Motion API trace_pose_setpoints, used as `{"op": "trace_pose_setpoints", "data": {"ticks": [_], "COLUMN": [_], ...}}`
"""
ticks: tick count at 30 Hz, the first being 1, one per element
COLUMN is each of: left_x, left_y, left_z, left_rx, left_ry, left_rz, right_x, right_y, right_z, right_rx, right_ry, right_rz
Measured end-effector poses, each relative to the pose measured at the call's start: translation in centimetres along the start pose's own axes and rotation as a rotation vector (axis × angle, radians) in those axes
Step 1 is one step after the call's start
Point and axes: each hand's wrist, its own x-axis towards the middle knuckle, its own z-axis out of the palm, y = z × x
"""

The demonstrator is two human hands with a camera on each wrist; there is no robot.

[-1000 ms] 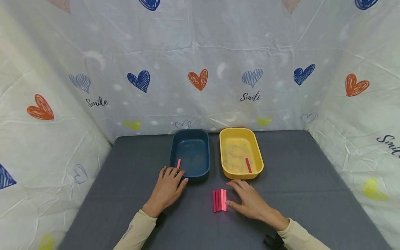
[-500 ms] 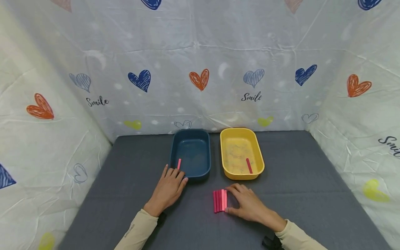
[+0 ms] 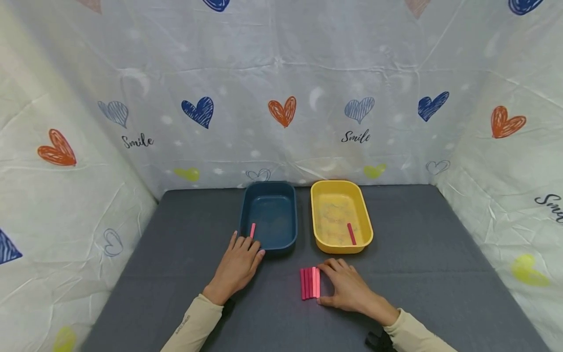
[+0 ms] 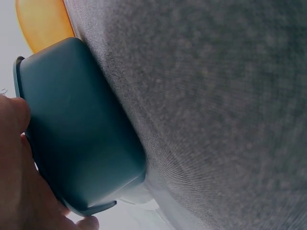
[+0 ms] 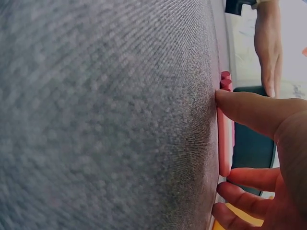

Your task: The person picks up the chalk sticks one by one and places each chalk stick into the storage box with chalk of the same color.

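Note:
A tight row of several slim sticks, dark pink [image 3: 305,283] on the left and light pink [image 3: 317,282] on the right, lies on the grey table. My right hand [image 3: 349,288] spans the rightmost light pink stick, thumb at its near end and index finger at its far end; the right wrist view shows the light pink stick [image 5: 223,143] between them. My left hand [image 3: 237,266] rests on the near-left rim of a dark blue tray [image 3: 288,242], fingers laid over the edge. Inside the blue tray lies a light pink stick [image 3: 252,230], partly hidden by those fingers.
Right of the blue tray stands a yellow tray [image 3: 314,215] holding one dark pink stick [image 3: 351,233]. White cloth with printed hearts [image 3: 281,58] hangs behind and at both sides of the grey table [image 3: 189,220].
My right hand has drawn in on the row, its thumb and index finger closing on the ends of the rightmost light pink stick. My left hand's fingers have settled on the blue tray's rim.

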Motion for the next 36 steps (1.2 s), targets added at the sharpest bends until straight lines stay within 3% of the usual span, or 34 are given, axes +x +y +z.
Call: {"op": "trace_pose_setpoints", "data": {"ticks": [15,23,36], "left_x": [-0.5,-0.2,0.1], "left_y": [0.6,0.5,0.2], "left_z": [0.4,0.3,0.1], "left_rx": [-0.02,-0.003,0.014], "left_ry": [0.004,0.013,0.03], "left_rz": [-0.012,0.008,0.004], "right_x": [-0.8,-0.9,0.2], "right_y": [0.0,-1.1,-1.7], "right_z": [-0.7,-3.6,-8.1], "right_rx": [0.078,0.125,0.135], "right_ry": [0.032,0.05,0.186], "right_rz": [-0.033,-0.006,-0.06]}}
